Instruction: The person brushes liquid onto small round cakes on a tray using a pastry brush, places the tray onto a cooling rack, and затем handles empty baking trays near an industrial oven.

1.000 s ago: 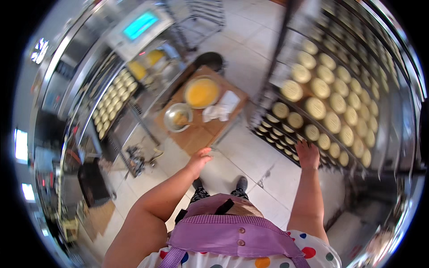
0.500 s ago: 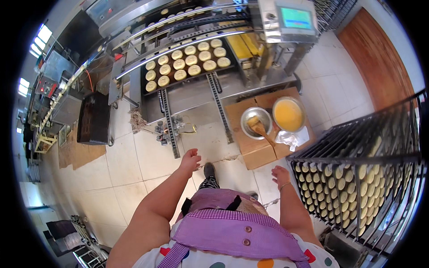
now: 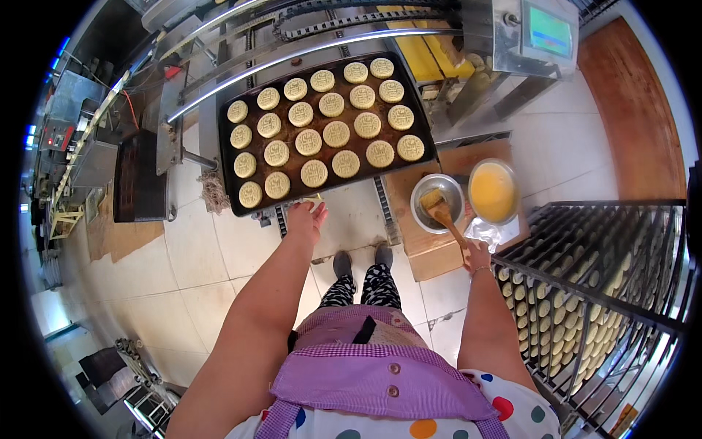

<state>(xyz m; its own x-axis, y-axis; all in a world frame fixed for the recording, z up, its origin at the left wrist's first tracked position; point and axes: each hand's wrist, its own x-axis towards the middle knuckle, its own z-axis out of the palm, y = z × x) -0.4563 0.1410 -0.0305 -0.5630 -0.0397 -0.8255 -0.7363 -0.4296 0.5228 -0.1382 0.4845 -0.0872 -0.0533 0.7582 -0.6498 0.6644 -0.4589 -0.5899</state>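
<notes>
A dark baking tray with several round pale pastries rests on a metal conveyor frame in front of me. My left hand reaches to the tray's near edge, fingers spread, touching or just short of it. My right hand grips the wooden handle of a brush. The brush head lies in a small steel bowl. Beside it stands a bowl of yellow egg wash. Both bowls sit on a cardboard box.
A black wire rack filled with trays of pastries stands at my right. A machine with a small screen is at the top right. The conveyor line runs behind the tray. A dark box is on the left floor.
I have turned from the rack toward the conveyor. My left hand has reached up to the tray's edge. My right hand has left the rack and taken hold of the brush handle.
</notes>
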